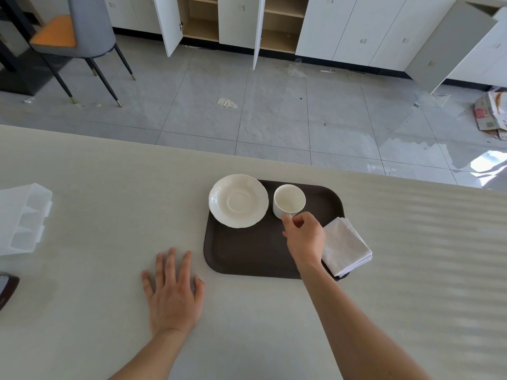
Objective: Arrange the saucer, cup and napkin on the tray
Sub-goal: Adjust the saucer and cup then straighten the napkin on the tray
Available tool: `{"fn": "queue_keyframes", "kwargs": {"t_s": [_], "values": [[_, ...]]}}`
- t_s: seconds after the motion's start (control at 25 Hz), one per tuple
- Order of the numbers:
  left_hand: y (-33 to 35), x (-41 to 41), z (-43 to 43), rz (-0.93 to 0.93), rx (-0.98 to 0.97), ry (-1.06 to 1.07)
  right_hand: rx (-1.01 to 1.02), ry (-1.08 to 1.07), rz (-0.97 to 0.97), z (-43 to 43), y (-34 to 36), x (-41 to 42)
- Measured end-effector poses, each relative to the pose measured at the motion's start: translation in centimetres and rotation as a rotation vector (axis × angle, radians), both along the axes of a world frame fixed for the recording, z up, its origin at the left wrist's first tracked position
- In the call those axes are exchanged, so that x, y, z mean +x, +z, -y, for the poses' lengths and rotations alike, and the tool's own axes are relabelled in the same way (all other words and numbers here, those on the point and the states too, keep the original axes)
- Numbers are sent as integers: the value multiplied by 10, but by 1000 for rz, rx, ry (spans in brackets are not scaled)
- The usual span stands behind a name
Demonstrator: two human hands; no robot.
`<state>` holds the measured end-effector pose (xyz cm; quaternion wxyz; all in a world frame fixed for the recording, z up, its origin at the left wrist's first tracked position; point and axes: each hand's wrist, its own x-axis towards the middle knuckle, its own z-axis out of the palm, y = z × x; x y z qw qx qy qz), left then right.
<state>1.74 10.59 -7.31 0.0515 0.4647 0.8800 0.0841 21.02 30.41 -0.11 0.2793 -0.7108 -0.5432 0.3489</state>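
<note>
A dark brown tray (247, 253) lies on the pale table. The white saucer (238, 204) sits on its far left corner, overhanging the rim a little. To the saucer's right the empty white cup (288, 200) stands upright on the tray. My right hand (304, 239) reaches over the tray and pinches the cup's handle on the near side; the handle itself is hidden by my fingers. A folded white napkin (347, 246) rests across the tray's right edge, partly off it. My left hand (172, 292) lies flat on the table, fingers spread, left of the tray.
A clear plastic organiser box (23, 218) sits at the table's left edge, with a dark object (6, 290) below it. The table's far edge (164, 145) drops to a tiled floor with a chair (82, 37) and open cabinets beyond.
</note>
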Motion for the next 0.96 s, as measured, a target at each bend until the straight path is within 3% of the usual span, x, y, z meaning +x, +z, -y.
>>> {"fn": "queue_keyframes", "kwargs": {"t_s": [0.64, 0.96], "values": [[6, 2, 0, 24, 13, -2, -51, 24, -46, -1, -2, 7], [9, 4, 1, 41, 30, -9, -33, 56, -91, 10, 10, 63]]}}
